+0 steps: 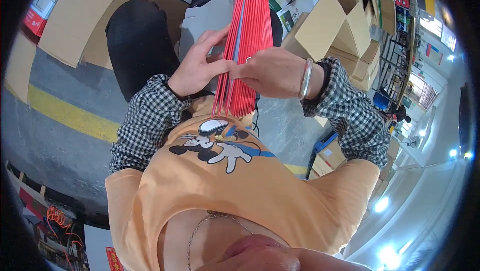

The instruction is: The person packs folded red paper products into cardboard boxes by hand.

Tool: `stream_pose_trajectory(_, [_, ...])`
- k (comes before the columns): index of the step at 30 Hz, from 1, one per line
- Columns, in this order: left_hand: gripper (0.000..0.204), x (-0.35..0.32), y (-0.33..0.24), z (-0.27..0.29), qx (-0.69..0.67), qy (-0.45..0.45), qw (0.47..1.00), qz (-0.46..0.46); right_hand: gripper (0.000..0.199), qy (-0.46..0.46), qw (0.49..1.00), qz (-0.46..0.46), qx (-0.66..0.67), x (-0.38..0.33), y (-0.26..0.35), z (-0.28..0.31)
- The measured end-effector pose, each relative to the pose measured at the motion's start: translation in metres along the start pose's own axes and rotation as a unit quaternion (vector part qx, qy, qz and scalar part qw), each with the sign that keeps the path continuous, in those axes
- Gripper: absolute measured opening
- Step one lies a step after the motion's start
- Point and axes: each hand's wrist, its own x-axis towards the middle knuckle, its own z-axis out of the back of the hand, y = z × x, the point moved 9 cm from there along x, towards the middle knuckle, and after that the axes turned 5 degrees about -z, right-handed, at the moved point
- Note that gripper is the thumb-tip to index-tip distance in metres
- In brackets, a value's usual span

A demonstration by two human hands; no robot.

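Observation:
A long bundle of thin red strips [256,18] stands in front of my torso, gathered by a band near its top and fanned out toward its lower ends. My left hand [197,68] grips the bundle's left edge, thumb across the front and the other fingers partly hidden behind the strips. From the right, my right hand [275,73] lies over the front of the bundle. Its fingers are curled in and pinch at strips close to my left thumb. The two hands nearly meet there. The lower ends of the strips hang just below both hands.
Opened cardboard boxes [320,23] crowd the right side, and a large cardboard flap [82,13] rises at the left. A grey floor with a yellow stripe [75,113] runs beside me. An orange coiled hose [60,218] hangs at the lower left.

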Motion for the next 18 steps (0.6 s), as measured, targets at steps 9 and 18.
stream_pose_trajectory(9, [0.068, 0.002, 0.001, 0.002, 0.021, 0.0, 1.0, -0.01, 0.016, 0.112, 0.991, 0.049, 0.058, -0.004, 0.024, -0.034])
stream_pose_trajectory(18, [0.069, 0.001, 0.003, 0.005, 0.018, -0.005, 1.0, -0.002, 0.017, -0.102, 0.989, -0.065, 0.086, -0.014, -0.002, 0.001])
